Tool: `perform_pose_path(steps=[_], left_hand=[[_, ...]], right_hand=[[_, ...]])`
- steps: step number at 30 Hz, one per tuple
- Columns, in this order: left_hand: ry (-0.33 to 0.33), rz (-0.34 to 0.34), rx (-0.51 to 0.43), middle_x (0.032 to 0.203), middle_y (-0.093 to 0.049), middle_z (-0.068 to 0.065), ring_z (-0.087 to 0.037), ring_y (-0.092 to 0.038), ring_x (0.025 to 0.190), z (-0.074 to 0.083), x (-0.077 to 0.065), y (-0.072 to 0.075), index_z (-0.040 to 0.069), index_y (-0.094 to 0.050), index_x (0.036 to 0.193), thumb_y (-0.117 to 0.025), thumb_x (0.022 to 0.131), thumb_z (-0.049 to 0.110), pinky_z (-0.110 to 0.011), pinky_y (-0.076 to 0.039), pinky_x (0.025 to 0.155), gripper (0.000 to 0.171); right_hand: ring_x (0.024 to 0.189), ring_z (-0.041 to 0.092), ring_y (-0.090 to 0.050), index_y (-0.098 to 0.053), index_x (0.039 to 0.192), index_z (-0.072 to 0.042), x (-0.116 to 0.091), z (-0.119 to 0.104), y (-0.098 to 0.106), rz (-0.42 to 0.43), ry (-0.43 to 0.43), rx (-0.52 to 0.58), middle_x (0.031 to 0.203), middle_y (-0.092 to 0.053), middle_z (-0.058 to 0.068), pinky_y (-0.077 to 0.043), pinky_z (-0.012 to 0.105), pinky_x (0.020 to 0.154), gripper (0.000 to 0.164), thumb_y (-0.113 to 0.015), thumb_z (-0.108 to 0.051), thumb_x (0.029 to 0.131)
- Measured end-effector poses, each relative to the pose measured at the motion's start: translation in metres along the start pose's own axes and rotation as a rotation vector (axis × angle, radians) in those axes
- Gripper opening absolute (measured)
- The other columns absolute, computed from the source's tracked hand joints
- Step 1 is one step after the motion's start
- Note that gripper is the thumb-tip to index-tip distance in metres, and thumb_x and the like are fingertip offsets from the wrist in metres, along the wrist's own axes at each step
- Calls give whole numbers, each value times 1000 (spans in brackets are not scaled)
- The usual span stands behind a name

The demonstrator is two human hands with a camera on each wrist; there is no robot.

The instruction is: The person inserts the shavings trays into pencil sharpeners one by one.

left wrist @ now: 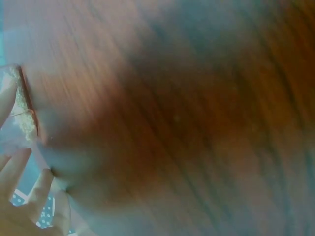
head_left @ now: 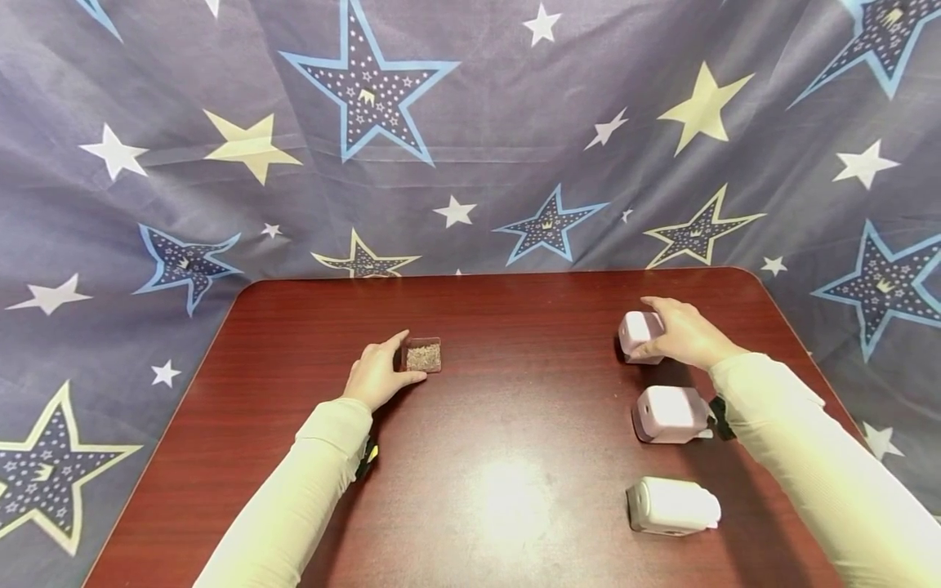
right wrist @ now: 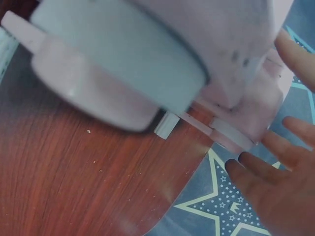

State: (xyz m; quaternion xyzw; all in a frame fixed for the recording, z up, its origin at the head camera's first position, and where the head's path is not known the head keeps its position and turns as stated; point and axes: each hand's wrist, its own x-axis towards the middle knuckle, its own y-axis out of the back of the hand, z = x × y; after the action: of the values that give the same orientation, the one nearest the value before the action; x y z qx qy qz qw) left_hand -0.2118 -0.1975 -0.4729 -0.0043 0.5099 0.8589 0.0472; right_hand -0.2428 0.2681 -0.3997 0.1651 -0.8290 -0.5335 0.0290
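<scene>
Though small, box (head_left: 423,358) between left fingers (head_left: 395,340)

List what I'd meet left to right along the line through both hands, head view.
Left hand → small box of beige granules → farthest of the three bottles, pale pink → right hand.

Two pale-pink bottles (head_left: 667,414), one cream bottle (head_left: 671,505), red-brown wood-grain surface (head_left: 515,408), and purplish-grey cloth (head_left: 500,122) bursting with white, yellow, blue-edged stars (head_left: 541,24)!
</scene>
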Motion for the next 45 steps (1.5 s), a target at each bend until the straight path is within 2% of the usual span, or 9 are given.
perform_pose_path(steps=[12,20,25,27,28,32,34,36,45], left_hand=[[3,27,15,140,-56,-21,-40,-47,131,-2,0,-5,13,-45,148,-79,81,41,-62,-41,99,80],[7,17,19,137,-58,-22,-38,-48,129,-3,-1,-6,13,-46,148,-78,82,42,-60,-41,100,79],[8,11,37,134,-59,-22,-37,-50,127,-1,-2,-5,13,-48,146,-77,82,43,-58,-42,100,76],[8,12,42,133,-60,-21,-37,-50,127,0,-2,-4,13,-48,145,-77,82,43,-58,-43,99,75],[6,13,44,132,-60,-21,-37,-50,126,1,-2,-4,13,-49,144,-77,83,43,-58,-43,99,74],[4,14,53,131,-62,-20,-37,-51,125,3,-3,-3,12,-50,143,-77,83,43,-58,-42,99,73],[3,16,56,131,-62,-19,-37,-51,125,4,-3,-3,11,-50,143,-77,83,43,-58,-42,99,74],[0,16,61,130,-62,-20,-38,-51,124,4,-2,-4,10,-49,144,-77,83,43,-58,-42,99,75],[-14,18,85,127,-64,-20,-37,-53,123,3,-1,-4,10,-50,143,-77,81,41,-56,-43,98,74]], right_hand=[[127,52,-44,-32,143,16,15,6,1,-110,-40,-24,138,-44,39,-37,63,106,106,-89,-31,68],[120,53,-50,-36,140,17,21,0,4,-174,-32,-63,131,-51,39,-40,61,103,100,-89,-27,67],[109,49,-58,-45,131,18,24,-2,6,-193,-5,-126,117,-61,35,-46,57,97,91,-89,-27,64],[102,44,-61,-50,125,15,26,-1,4,-190,-6,-141,109,-64,30,-49,54,93,85,-89,-29,62],[94,39,-63,-54,118,12,28,2,1,-163,7,-151,101,-66,25,-52,49,87,81,-90,-31,60],[82,32,-62,-56,104,4,30,3,-3,-157,-2,-186,90,-65,18,-53,45,78,68,-90,-34,58],[82,33,-62,-54,101,2,30,1,-4,-163,-8,-217,90,-65,18,-52,45,77,66,-90,-34,60],[88,38,-63,-53,104,4,29,-3,-2,-199,-28,-244,94,-65,22,-52,49,82,65,-88,-32,63],[88,34,-61,-55,107,1,30,-7,0,-226,-73,-276,95,-64,20,-52,45,80,64,-88,-35,65]])
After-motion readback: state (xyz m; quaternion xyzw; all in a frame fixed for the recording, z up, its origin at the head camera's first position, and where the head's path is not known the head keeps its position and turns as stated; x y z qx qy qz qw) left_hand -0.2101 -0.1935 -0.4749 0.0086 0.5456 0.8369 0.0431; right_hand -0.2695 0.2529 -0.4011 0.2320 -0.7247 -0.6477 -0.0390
